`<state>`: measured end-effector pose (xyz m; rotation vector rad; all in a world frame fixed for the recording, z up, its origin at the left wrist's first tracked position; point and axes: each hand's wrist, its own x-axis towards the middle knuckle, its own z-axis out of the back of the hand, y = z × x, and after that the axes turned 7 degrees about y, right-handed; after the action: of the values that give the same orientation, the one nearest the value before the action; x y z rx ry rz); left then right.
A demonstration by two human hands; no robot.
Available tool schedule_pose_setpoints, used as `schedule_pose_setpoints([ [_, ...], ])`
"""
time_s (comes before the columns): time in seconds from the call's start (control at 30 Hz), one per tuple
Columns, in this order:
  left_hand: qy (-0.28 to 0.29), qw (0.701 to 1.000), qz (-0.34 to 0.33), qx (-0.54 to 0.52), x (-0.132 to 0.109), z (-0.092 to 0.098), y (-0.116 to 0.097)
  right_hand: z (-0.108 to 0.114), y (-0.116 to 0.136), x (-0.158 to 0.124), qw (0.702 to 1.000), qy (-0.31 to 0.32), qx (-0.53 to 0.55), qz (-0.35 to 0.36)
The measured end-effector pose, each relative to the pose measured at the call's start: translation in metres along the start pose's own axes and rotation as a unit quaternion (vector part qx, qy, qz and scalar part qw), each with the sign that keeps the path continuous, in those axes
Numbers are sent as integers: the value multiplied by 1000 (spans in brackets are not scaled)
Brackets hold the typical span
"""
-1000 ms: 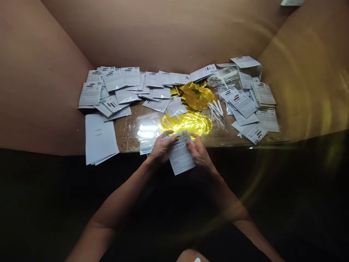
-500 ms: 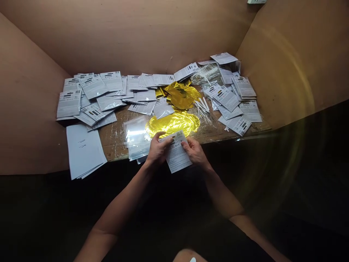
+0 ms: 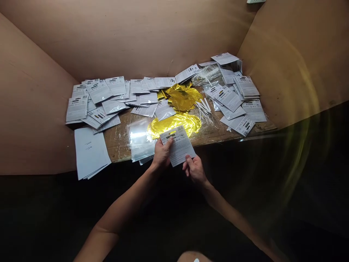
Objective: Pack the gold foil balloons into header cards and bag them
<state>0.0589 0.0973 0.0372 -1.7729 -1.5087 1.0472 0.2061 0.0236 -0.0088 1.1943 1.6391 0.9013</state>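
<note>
The left hand [image 3: 163, 154] is pinching a printed card [image 3: 178, 145] by its lower left edge, thumb lying across the face and fingers curled behind, while the card is tilting over the desk's front edge. The right hand [image 3: 194, 169] has dropped away from the card's upper part and is now sitting half open at its lower edge. Its thumb is reaching up to the paper, but I cannot tell whether it is actually gripping. The card is swinging round a little from its earlier slant, with its barcode end facing up and away from the person.

Just beyond the card, a flattened gold foil balloon [image 3: 174, 123] is lying on the wooden desk [image 3: 117, 147], and clear plastic sleeves [image 3: 139, 140] are spreading out to its left. Farther up, crumpled gold foil [image 3: 183, 97] is resting beside a loose bundle of white sticks [image 3: 204, 109]. Overlapping printed cards [image 3: 98, 98] are covering the upper left of the desk, and more printed cards [image 3: 234, 103] are fanning across the right. A stack of white sheets [image 3: 89, 153] is jutting past the lower left corner. No open container is showing its contents, though a clear bag [image 3: 207, 75] is lying at the upper right, its contents hard to make out. Cardboard walls [image 3: 109, 40] are enclosing the desk on three sides.
</note>
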Motion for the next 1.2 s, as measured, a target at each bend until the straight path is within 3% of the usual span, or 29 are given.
schedule_pose_setpoints([
  [0.2,22,999,10,25,-3,-13,8,-9,-1,-8,997,-61,54,-5],
  [0.43,64,995,42,57,-14,-3,25,-8,0,1,996,-79,49,10],
  [0.57,12,999,3,33,-6,-2,24,-11,1,0,997,-57,50,-18],
  [0.7,50,994,-4,93,1,-2,30,-11,6,8,991,-100,86,4],
  [0.77,55,984,-29,166,6,3,27,-7,6,13,991,-92,98,-5],
  [0.83,44,954,-91,283,14,11,21,1,3,18,993,-80,89,-16],
  [0.9,59,892,-164,417,22,21,13,9,-1,21,994,-84,64,-10],
  [1.0,199,783,-209,551,31,36,6,19,-9,24,995,-99,27,8],
  [1.07,297,735,-194,577,34,45,7,22,-15,24,996,-87,11,2],
  [1.13,325,721,-186,583,36,50,10,21,-21,23,998,-69,0,-7],
  [1.2,307,733,-187,577,38,50,14,18,-26,22,998,-61,-11,-3],
])
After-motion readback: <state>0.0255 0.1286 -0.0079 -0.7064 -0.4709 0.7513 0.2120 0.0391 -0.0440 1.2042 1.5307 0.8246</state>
